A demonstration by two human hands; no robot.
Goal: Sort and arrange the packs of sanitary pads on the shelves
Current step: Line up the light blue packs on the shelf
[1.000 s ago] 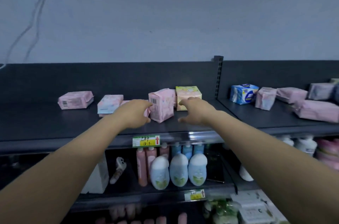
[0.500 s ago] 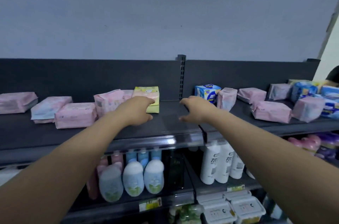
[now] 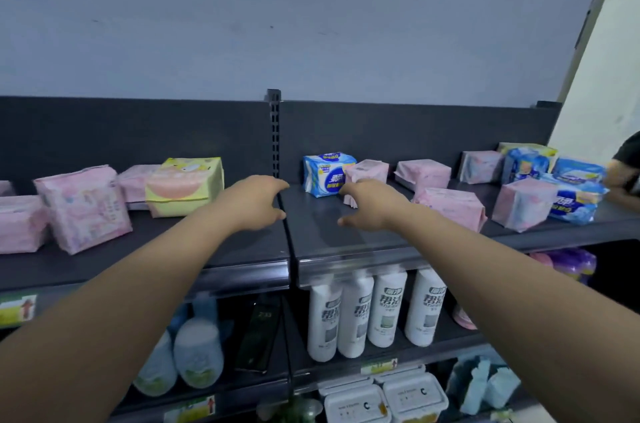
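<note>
Both grips empty: left hand (image 3: 256,204) and right hand (image 3: 374,207) spread above shelf (image 3: 318,237)

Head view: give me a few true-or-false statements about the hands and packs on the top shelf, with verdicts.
1. The left hand and right hand grip nothing. True.
2. The yellow pack lies right of the post. False: it lies left of it.
3. The blue pack stands beside a pink pack. True.
4. The white bottles stand on the top shelf. False: they stand one level lower.
</note>
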